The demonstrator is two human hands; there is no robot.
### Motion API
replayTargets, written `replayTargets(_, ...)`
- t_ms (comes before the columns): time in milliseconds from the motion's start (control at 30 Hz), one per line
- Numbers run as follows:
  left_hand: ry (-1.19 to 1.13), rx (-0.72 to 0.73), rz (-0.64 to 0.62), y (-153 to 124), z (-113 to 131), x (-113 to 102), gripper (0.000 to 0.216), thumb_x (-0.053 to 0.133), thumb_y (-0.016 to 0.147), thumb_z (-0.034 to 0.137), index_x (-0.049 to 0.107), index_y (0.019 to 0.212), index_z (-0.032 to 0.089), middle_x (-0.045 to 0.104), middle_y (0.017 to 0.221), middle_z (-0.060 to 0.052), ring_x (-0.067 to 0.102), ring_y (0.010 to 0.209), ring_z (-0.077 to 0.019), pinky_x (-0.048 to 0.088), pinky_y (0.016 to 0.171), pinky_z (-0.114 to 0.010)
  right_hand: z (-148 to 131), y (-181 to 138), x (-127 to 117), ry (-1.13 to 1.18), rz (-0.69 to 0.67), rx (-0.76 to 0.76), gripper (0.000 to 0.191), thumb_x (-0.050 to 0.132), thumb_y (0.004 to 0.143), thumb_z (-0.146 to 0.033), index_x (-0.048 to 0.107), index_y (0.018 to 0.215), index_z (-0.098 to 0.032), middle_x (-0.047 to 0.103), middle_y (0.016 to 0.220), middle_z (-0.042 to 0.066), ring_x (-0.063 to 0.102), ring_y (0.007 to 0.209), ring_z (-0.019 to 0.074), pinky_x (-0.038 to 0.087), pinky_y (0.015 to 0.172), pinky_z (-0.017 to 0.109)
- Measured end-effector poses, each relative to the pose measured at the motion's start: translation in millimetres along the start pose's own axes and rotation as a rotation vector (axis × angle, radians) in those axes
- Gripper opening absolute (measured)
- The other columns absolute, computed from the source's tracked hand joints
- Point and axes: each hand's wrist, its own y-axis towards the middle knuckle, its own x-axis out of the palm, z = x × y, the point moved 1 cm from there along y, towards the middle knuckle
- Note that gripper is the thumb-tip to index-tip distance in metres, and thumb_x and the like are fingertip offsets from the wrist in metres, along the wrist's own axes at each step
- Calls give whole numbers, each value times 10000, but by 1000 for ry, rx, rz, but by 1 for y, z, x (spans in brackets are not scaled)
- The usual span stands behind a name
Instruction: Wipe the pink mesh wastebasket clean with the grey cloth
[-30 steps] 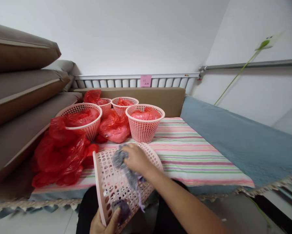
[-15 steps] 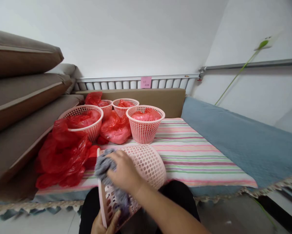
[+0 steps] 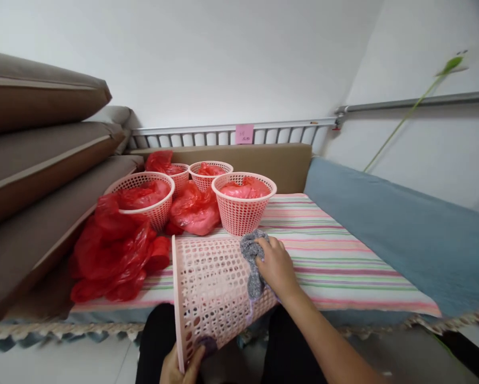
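Note:
A pink perforated plastic basket (image 3: 213,282) lies on its side across my lap, its rim toward the left. My left hand (image 3: 181,368) grips that rim at the bottom, with the thumb on the outer wall. Beside the thumb is a dark purple patch (image 3: 205,345), which I cannot make out clearly. My right hand (image 3: 277,266) is closed on a bunched grey cloth (image 3: 255,266) and presses it to the basket's side near the base. A lilac edge of the cloth hangs down along the wall.
On the striped sheet (image 3: 327,256) stand several pink baskets (image 3: 241,213) with red plastic bags inside. A red bag heap (image 3: 111,250) lies at left, another red bag (image 3: 195,208) between baskets. Stacked cushions (image 3: 43,170) rise at left; a blue-covered backrest (image 3: 383,213) runs along the right.
My right hand has moved the grey cloth rightward along the basket, from the rim to near the base. The left hand still holds the rim. The view has shifted slightly.

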Motion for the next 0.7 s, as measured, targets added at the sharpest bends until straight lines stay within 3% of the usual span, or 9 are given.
replayTargets(133, 29, 33, -26, -4, 17, 2, 512, 817, 599, 376, 667, 1036, 155, 729, 1087, -127, 671, 1019, -318, 563, 887, -392, -7, -5, 3, 7, 32, -7, 372, 514, 747, -115, 598, 1104, -183, 556, 1002, 110, 494, 948, 267, 409, 806, 348)
replayTargets(367, 215, 148, 73, 2, 20, 11, 587, 755, 645, 349, 578, 1170, 155, 755, 986, -76, 709, 909, -270, 588, 795, -361, -10, 3, 5, -39, 16, 2, 355, 543, 761, -141, 596, 1109, -187, 563, 1006, 100, 495, 950, 257, 391, 809, 333)
replayTargets(567, 536, 408, 240, 6, 35, 5, 772, 745, 665, 360, 424, 1351, 213, 560, 1341, -123, 540, 1206, -321, 421, 1025, -476, -17, 2, 4, -71, -1, -7, 346, 548, 765, -142, 597, 1103, -195, 567, 991, 94, 501, 945, 251, 388, 785, 321)
replayTargets(700, 534, 294, 120, 28, 72, 9, 677, 712, 690, 372, 469, 1292, 180, 665, 1150, -129, 632, 1039, -314, 478, 926, -469, -16, -3, 3, -63, 7, -33, 343, 535, 765, -132, 602, 1096, -187, 570, 992, 102, 506, 935, 260, 402, 789, 339)
